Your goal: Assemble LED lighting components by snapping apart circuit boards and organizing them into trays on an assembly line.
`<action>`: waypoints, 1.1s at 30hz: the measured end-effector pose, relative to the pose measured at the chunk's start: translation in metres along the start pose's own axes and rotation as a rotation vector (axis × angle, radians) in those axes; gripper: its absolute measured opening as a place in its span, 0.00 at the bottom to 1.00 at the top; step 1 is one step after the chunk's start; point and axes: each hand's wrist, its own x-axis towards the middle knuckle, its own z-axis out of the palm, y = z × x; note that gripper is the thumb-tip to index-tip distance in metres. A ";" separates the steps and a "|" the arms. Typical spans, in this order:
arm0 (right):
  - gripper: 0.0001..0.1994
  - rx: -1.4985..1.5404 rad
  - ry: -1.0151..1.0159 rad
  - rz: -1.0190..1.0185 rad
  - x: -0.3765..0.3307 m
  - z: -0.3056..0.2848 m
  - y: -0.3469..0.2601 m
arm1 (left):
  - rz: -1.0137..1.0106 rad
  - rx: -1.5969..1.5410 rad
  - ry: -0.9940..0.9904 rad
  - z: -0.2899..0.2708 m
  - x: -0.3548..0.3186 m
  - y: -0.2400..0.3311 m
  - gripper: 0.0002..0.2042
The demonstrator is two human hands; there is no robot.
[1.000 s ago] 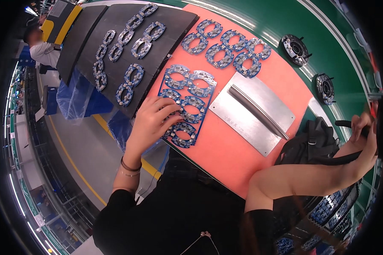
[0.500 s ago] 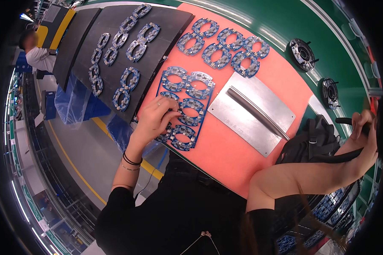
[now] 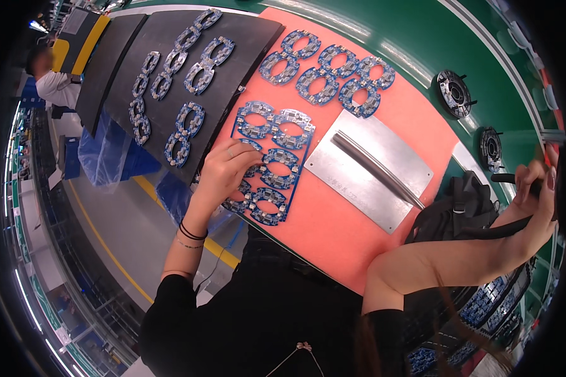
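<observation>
Blue ring-patterned circuit board panel (image 3: 271,162) lies flat on the salmon foam mat (image 3: 333,220), left hand (image 3: 223,171) pressing fingertips on it, right hand (image 3: 534,195) clasping a black cable (image 3: 497,231).

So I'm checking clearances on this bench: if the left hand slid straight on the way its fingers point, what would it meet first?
The left hand already rests on the blue panel of ring boards. Its fingers point right across it, so beyond the panel's far edge it would probably meet the metal plate first.

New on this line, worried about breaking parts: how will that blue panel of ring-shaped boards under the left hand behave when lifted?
The blue panel looks thin with big cutouts, so probably light and slightly flexy. Left hand presses it flat on the orange mat; likely slides.
</observation>
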 end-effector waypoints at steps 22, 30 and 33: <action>0.21 0.051 0.024 0.032 0.003 -0.012 0.009 | -0.096 -0.150 0.113 0.001 -0.005 -0.002 0.06; 0.21 0.049 0.034 0.068 0.001 -0.010 0.003 | -0.107 -0.163 0.068 -0.003 -0.008 -0.004 0.05; 0.20 0.040 0.025 0.051 0.001 -0.009 0.003 | -0.042 -0.090 0.070 -0.003 -0.006 -0.001 0.05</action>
